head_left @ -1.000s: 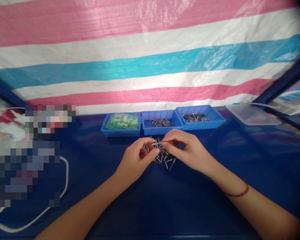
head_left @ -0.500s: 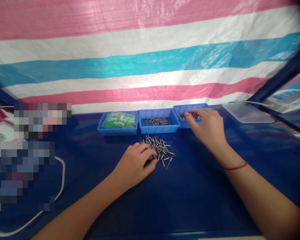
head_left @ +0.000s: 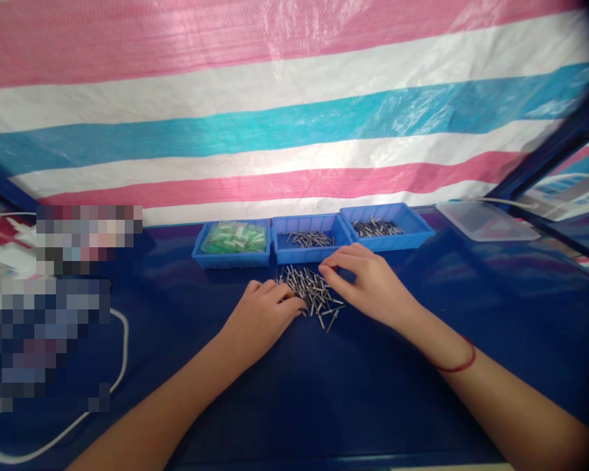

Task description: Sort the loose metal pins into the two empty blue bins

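Note:
A loose pile of metal rivets (head_left: 314,291) lies on the blue table. At the pile's left edge rests my left hand (head_left: 260,317), fingers curled down over some rivets; what its fingertips grip is hidden. My right hand (head_left: 370,284) is at the pile's upper right, thumb and forefinger closed at the tips, with anything between them too small to make out. Behind the pile, a middle blue bin (head_left: 314,255) and a right blue bin (head_left: 412,229) each hold rivets. The left blue bin (head_left: 233,260) contains a clear bag of green and white pieces.
A translucent plastic lid (head_left: 485,221) lies at the back right of the blue table (head_left: 294,405). A white cable (head_left: 126,340) curves along the left side, near blurred-out items. Behind stands a striped sheet (head_left: 275,131), with dark frame posts at both sides.
My right hand has moved from the right bin leftward and nearer, to the pile, uncovering that bin. My left hand has stayed by the pile, its thumb drawn in slightly.

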Demonstrator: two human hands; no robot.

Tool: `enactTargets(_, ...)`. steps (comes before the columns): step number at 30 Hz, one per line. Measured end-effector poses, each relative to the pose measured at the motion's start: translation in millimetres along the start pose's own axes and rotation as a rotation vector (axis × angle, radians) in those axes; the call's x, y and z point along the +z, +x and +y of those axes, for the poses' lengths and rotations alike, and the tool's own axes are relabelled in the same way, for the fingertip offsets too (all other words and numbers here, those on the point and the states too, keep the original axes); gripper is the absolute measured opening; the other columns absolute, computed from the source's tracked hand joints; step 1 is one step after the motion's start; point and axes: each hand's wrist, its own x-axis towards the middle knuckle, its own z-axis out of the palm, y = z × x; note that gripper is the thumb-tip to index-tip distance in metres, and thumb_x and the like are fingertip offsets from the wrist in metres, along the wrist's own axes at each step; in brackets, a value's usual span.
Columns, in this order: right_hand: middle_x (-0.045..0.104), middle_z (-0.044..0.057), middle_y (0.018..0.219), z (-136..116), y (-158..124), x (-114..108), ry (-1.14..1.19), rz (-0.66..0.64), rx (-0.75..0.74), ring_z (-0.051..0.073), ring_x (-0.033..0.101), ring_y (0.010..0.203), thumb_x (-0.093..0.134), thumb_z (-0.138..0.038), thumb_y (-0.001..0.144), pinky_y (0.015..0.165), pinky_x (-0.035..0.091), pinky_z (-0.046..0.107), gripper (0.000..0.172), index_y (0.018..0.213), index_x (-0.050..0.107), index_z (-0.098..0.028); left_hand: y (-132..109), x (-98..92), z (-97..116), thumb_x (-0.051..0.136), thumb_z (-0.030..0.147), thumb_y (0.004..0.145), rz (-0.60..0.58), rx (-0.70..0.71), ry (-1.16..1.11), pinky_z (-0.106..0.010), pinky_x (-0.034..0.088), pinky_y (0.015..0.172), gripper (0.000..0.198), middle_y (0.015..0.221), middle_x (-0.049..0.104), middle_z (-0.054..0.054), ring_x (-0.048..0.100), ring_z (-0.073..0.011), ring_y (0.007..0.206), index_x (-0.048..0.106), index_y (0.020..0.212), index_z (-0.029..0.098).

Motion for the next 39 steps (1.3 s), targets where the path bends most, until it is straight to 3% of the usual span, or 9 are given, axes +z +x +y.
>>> enactTargets(7, 0.068, 0.006, 0.079, -4.6, -2.9, 4.5, 0.041, -0.075, 0.018, 0.020, 0.058, 0.077, 0.053, -0.022, 0.089, 0.075, 0.043, 0.036, 0.017, 0.077, 0.066, -0.020, 0.7, 1.6, -0.4, 0.051, 0.026, 0.094, 0.027, 0.104, 0.168, -0.033, 0.029, 0.072, 0.010, 0.094, 0.061, -0.002, 0.052, -0.0178, 0.084, 0.061, 0.094, 0.022)
enactTargets(12, 0.067, 0.005, 0.079, -8.3, -4.8, 7.5, 0.067, -0.130, -0.014, 0.019, 0.058, 0.077, 0.053, -0.022, 0.088, 0.073, 0.044, 0.033, 0.017, 0.078, 0.065, -0.020, 0.4, 1.8, -0.3, 0.044, 0.018, 0.096, 0.042, 0.164, 0.169, -0.032, 0.030, 0.073, 0.018, 0.091, 0.061, -0.001, 0.053, -0.0160, 0.082, 0.060, 0.099, 0.025)
enactTargets(20, 0.066, 0.005, 0.079, -10.5, -4.2, 4.8, 0.109, -0.119, -0.026, 0.019, 0.058, 0.076, 0.053, -0.020, 0.087, 0.073, 0.045, 0.034, 0.015, 0.078, 0.065, -0.020, 3.0, 3.9, -2.3, 0.042, 0.021, 0.097, 0.152, 0.233, 0.173, -0.031, 0.037, 0.073, 0.018, 0.085, 0.062, -0.002, 0.056, -0.0155, 0.077, 0.060, 0.095, 0.021)
enactTargets(25, 0.066, 0.005, 0.089, -16.2, -5.1, 5.9, 0.353, -0.263, -0.102, 0.018, 0.060, 0.082, 0.057, -0.011, 0.080, 0.075, 0.048, 0.031, 0.017, 0.092, 0.064, -0.020, 2.3, 0.0, 1.2, 0.039, 0.024, 0.098, 0.358, 0.102, -0.070, -0.029, 0.046, 0.078, 0.021, 0.096, 0.067, -0.007, 0.062, -0.0159, 0.086, 0.059, 0.100, 0.017)
enactTargets(29, 0.065, 0.004, 0.085, -18.6, -6.5, 9.1, 0.464, -0.276, -0.019, 0.014, 0.058, 0.072, 0.056, -0.023, 0.087, 0.065, 0.046, 0.027, 0.010, 0.091, 0.064, -0.019, -1.4, -2.5, 7.2, 0.045, 0.025, 0.095, 0.443, -0.020, -0.323, -0.022, 0.049, 0.077, 0.015, 0.090, 0.068, -0.004, 0.064, -0.0120, 0.081, 0.058, 0.100, 0.018)
enactTargets(35, 0.067, 0.005, 0.085, -14.9, -5.1, 8.8, 0.642, -0.184, 0.162, 0.017, 0.060, 0.077, 0.058, -0.037, 0.087, 0.069, 0.048, 0.030, 0.020, 0.085, 0.066, -0.019, -1.7, -10.8, 10.1, 0.051, 0.022, 0.089, 0.426, -0.249, -0.437, -0.020, 0.047, 0.069, 0.010, 0.078, 0.066, 0.001, 0.061, -0.0100, 0.067, 0.060, 0.093, 0.019)
enactTargets(39, 0.068, 0.004, 0.081, -15.0, -4.2, 8.7, 0.777, -0.118, 0.294, 0.017, 0.062, 0.075, 0.063, -0.041, 0.082, 0.069, 0.050, 0.030, 0.022, 0.082, 0.066, -0.019, 0.1, -8.4, 9.5, 0.052, 0.021, 0.087, 0.305, -0.234, -0.509, -0.022, 0.048, 0.072, 0.010, 0.082, 0.067, 0.000, 0.061, -0.0113, 0.070, 0.061, 0.091, 0.019)
